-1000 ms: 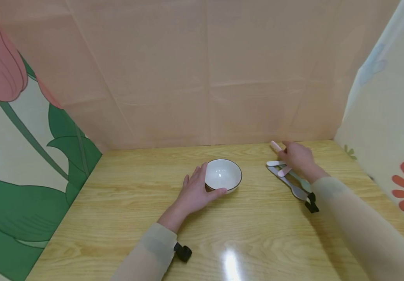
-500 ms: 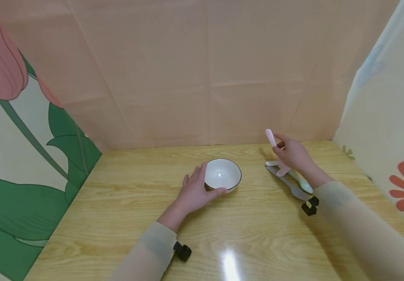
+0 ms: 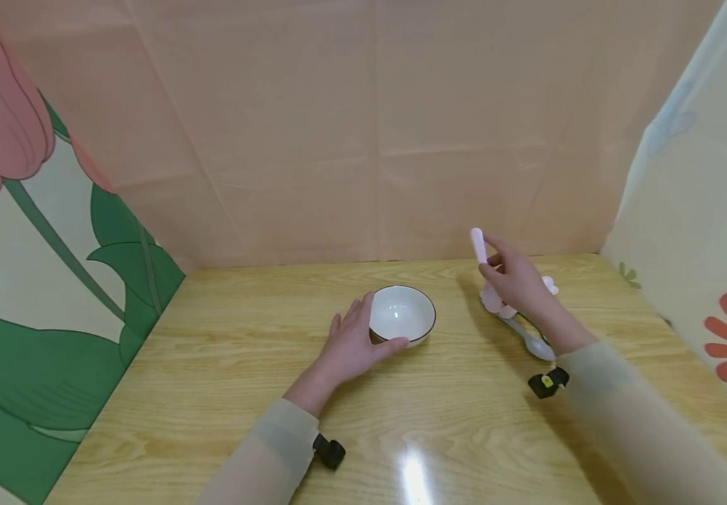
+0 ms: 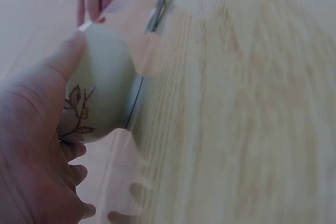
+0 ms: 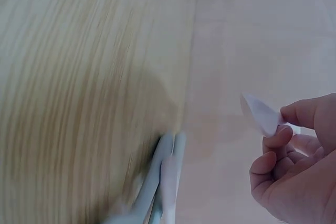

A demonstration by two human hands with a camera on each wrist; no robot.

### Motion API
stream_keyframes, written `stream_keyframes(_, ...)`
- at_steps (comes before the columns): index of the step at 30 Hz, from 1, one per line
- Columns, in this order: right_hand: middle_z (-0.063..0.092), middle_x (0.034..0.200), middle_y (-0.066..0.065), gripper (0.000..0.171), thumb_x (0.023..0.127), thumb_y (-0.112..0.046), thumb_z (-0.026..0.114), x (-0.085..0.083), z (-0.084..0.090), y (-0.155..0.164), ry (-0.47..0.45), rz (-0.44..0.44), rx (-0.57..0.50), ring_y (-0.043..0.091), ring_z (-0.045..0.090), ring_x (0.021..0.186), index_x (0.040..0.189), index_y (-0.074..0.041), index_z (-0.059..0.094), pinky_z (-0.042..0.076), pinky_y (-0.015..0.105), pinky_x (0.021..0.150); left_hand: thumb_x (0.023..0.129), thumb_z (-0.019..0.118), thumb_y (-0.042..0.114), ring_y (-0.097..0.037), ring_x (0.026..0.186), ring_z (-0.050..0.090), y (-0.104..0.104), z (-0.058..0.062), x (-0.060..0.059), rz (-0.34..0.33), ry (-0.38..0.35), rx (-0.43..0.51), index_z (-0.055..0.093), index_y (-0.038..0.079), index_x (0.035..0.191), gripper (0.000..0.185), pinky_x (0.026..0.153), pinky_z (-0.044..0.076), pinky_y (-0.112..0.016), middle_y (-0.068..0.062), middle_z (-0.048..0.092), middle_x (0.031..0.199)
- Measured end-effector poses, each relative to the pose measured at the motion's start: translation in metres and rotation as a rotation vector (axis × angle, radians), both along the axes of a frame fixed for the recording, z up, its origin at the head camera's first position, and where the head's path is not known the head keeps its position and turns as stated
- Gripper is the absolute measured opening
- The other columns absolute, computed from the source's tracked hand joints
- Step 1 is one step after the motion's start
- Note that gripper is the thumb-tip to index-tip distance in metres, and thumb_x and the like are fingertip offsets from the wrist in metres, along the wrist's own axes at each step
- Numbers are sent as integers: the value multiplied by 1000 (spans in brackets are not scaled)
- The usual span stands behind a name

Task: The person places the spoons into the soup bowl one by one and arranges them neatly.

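Note:
A white bowl (image 3: 403, 314) with a dark rim stands on the wooden table. My left hand (image 3: 354, 347) grips its near left side, thumb at the front; the left wrist view shows a leaf-and-twig print on the bowl's outer wall (image 4: 100, 87). Farther right, my right hand (image 3: 518, 280) pinches a pink spoon (image 3: 478, 245) between thumb and fingers, raised over the table with its handle end pointing up. In the right wrist view the pale scoop of that spoon (image 5: 260, 115) shows beyond the fingertips. Part of the spoon is hidden by the fingers.
Below the right hand lies a small pile of spoons, with a grey spoon (image 3: 537, 346) and another pink spoon (image 3: 550, 285) partly covered by the hand. A peach-coloured backdrop (image 3: 313, 175) closes off the table's far edge; floral sheets (image 3: 704, 231) flank the sides.
My right hand has lifted the pink spoon from the pile, moved slightly left and turned it more upright. The left hand and bowl have stayed in place.

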State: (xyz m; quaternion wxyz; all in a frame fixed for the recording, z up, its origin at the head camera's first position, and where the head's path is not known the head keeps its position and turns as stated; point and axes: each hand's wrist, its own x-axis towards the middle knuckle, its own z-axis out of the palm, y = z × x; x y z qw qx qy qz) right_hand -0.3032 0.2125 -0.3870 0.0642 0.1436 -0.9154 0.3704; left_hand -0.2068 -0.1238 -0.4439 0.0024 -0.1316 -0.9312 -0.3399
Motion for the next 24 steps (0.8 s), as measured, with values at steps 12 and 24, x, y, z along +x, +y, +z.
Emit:
stream_keyframes(12, 69, 114, 26, 66, 112, -12, 63, 18, 10, -33, 61, 63, -177, 28, 68, 88, 172, -7, 35, 53, 23, 68, 92, 74, 79, -29, 169, 18, 2, -1, 0, 6, -4, 3, 22, 17, 175, 117, 133, 6, -63, -11, 43, 173)
stream_keyframes(24, 68, 107, 26, 68, 112, -7, 64, 19, 14, -69, 48, 136, -313, 22, 65, 83, 173, -7, 35, 53, 22, 68, 92, 74, 78, -34, 167, 23, 1, -2, -1, 4, 23, -7, 24, 15, 175, 115, 131, 10, -67, -12, 46, 171)
